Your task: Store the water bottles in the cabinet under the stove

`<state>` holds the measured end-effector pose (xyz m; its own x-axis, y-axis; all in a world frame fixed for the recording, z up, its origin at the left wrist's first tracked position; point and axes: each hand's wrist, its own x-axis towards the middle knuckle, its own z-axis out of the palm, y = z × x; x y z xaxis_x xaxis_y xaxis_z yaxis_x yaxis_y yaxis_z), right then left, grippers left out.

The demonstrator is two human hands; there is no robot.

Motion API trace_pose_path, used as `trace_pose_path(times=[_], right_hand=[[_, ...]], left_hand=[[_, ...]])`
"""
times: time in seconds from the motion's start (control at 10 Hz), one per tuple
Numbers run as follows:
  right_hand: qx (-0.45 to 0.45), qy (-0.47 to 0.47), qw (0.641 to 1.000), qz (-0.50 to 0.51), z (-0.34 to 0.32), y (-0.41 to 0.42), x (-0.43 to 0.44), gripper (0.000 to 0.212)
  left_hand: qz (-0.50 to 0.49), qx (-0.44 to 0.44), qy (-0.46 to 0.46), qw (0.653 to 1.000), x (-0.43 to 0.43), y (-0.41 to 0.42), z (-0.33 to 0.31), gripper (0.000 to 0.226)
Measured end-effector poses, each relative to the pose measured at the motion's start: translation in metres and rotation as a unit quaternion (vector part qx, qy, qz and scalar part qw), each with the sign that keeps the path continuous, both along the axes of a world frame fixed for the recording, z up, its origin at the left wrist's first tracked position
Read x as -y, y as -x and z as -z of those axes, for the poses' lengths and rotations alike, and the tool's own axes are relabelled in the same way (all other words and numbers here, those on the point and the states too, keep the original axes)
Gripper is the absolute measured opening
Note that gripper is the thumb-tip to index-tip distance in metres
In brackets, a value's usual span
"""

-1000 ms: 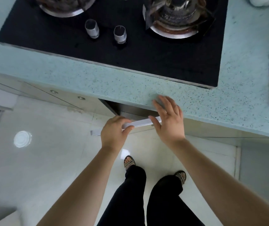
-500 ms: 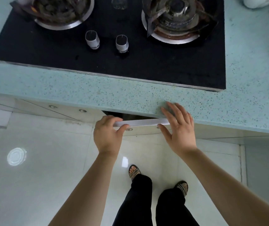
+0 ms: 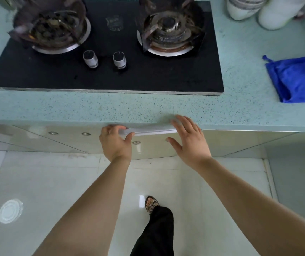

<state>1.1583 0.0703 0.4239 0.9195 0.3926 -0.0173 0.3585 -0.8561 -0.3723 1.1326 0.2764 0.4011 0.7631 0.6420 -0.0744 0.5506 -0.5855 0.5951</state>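
Across the top of the view, from ten to one o'clock, the black glass two-burner stove (image 3: 111, 78) is sitting sunk into the speckled turquoise stone bench (image 3: 74, 108). Directly under it, the glossy cream cabinet door (image 3: 153, 147) is standing only a sliver ajar, with a thin dark gap showing at its top left corner. The left hand (image 3: 115, 143) is gripping that door's pale top edge, fingers curled over it and thumb pressing against the front. At three o'clock from it, the right hand (image 3: 189, 143) is lying flat, fingers straight and spread, their tips touching the bench lip just above the door's right end and holding nothing. Farther out at two o'clock, a crumpled blue fabric pouch (image 3: 295, 80) is lying on the bench. The water bottles are not showing anywhere, neither on the bench nor on the pale tiled floor (image 3: 55, 182), and the cabinet's inside is hidden. Judging by that, the storing is probably done and only pressing the door fully home is remaining, though this cannot be confirmed.
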Motion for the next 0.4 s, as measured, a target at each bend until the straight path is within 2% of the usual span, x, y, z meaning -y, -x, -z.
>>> trace_pose_path(times=[0.2, 0.3, 0.4], right_hand=[[-0.040, -0.013, 0.999, 0.021, -0.039, 0.056, 0.029, 0.056], [-0.013, -0.044, 0.999, 0.022, -0.063, 0.103, 0.045, 0.055], [0.025, -0.053, 0.998, 0.010, -0.092, 0.151, 0.055, 0.054]], left_hand=[[0.163, -0.082, -0.067, 0.981, 0.000, 0.049, -0.028, 0.049], [0.213, -0.081, -0.103, 0.968, 0.009, 0.101, -0.054, 0.061], [0.244, -0.034, -0.144, 0.959, 0.026, 0.158, -0.085, 0.065]])
